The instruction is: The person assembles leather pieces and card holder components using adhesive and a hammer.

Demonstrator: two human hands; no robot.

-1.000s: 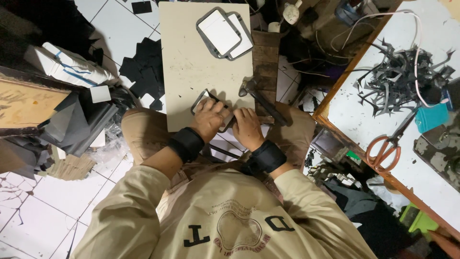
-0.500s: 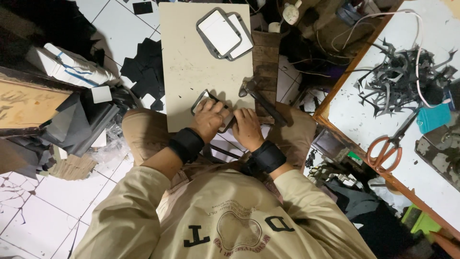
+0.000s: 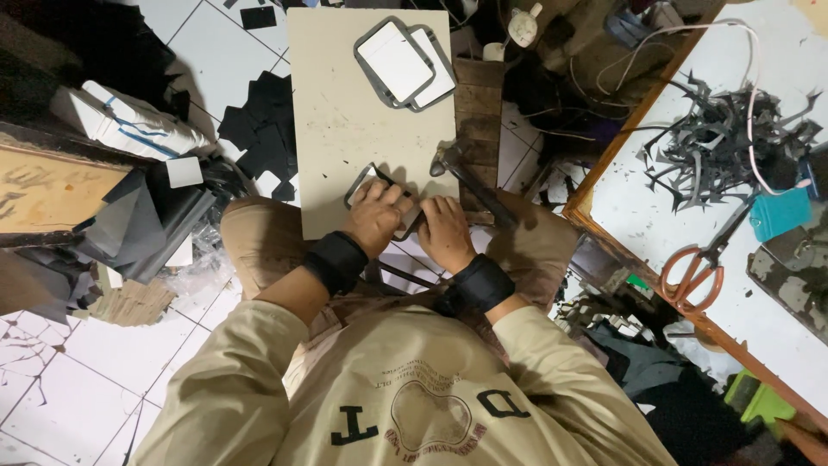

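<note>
A beige board (image 3: 332, 112) rests on my knees. At its near edge my left hand (image 3: 375, 217) presses on a small rectangular piece with a dark grey frame (image 3: 362, 179), fingers curled over it. My right hand (image 3: 444, 233) sits right beside it, touching the same piece's right end, which the fingers hide. Both wrists wear black cuffs. A hammer (image 3: 466, 177) lies just beyond my right hand, on the board's right edge. Two more grey-framed white pieces (image 3: 404, 62) lie overlapped at the board's far end.
A wooden block (image 3: 477, 99) runs along the board's right side. To the right stands a white table (image 3: 655, 198) with dark scraps (image 3: 716, 147), orange-handled scissors (image 3: 699, 269) and a teal object (image 3: 780, 213). Black cut squares (image 3: 259, 129) and stacked sheets (image 3: 129, 224) crowd the tiled floor at left.
</note>
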